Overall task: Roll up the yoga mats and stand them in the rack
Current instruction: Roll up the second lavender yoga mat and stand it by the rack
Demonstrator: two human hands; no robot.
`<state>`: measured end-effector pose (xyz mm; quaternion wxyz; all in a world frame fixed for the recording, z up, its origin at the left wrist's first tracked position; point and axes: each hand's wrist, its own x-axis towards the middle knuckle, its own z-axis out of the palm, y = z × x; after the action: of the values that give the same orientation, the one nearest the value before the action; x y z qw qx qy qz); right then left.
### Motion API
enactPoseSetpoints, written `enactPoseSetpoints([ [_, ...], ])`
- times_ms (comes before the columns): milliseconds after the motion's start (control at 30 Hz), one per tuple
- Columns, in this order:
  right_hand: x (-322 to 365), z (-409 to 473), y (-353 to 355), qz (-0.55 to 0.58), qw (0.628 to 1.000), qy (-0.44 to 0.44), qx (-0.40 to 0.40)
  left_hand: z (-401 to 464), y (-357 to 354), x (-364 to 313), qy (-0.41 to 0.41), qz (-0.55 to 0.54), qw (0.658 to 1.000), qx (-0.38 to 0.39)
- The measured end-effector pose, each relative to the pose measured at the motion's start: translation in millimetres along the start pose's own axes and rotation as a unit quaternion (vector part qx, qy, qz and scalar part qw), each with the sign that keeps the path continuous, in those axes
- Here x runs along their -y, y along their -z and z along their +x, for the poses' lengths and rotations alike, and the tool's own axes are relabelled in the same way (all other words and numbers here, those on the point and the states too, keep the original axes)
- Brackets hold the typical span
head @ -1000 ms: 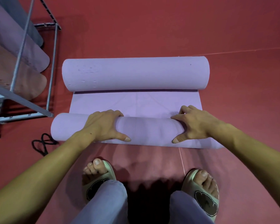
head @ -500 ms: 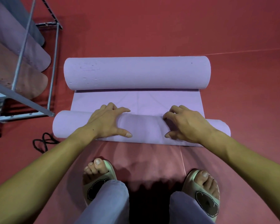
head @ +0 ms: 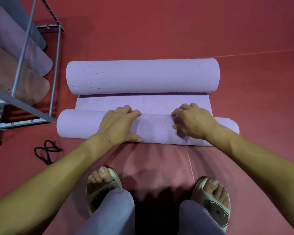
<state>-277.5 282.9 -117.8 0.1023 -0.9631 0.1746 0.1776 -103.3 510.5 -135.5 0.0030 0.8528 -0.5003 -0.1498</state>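
A pale lilac foam yoga mat [head: 143,103] lies on the red padded floor [head: 176,31] at the centre of the view, rolled from both ends. Its thick far roll [head: 143,76] lies crosswise toward twelve o'clock; a thinner near roll [head: 153,128] lies toward six o'clock, with a short flat strip of mat between them. The left hand [head: 116,126] rests over the near roll with fingers curled across its top and thumb along the near side, gripping it. The right hand [head: 193,122] sits on the same roll toward three o'clock, its fingers bent and fingertips pinching into the foam. At nine to ten o'clock stands a grey metal tube rack [head: 24,68] holding rolled mats in purple, pinkish brown and grey-blue [head: 12,68]. A black cord [head: 46,151] lies looped on the floor at eight o'clock. At six o'clock are two feet in pale slippers with dark patches [head: 215,206].
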Motion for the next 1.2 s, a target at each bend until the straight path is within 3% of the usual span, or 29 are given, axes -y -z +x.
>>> enactPoseSetpoints([
  [133, 10.6, -3.7, -13.8, -0.023, 0.997, -0.001, -0.078, 12.0, 5.4, -4.7, 0.02, 0.026, 0.999, -0.001],
  [300, 13.1, -6.8, -25.1, -0.041, 0.992, -0.001, -0.116, 23.1, 16.3, -0.6, 0.039, 0.012, 0.999, 0.028],
  [533, 11.7, -8.3, -28.4, -0.026, 0.996, 0.011, -0.081, 29.9, 18.2, 3.1, 0.053, -0.022, 0.997, 0.05],
  [767, 12.2, 1.9, -19.4, -0.068, 0.994, 0.001, -0.089, 26.2, 15.8, 7.0, 0.066, -0.025, 0.998, -0.003],
  [967, 14.0, 8.3, -1.2, -0.05, 0.997, -0.005, -0.054, 28.1, 19.6, 9.7, 0.052, -0.009, 0.998, 0.027],
  [1200, 13.4, 10.7, -2.6, -0.03, 0.997, -0.012, -0.066, 32.6, -3.7, 12.1, 0.051, 0.111, 0.992, 0.004],
])
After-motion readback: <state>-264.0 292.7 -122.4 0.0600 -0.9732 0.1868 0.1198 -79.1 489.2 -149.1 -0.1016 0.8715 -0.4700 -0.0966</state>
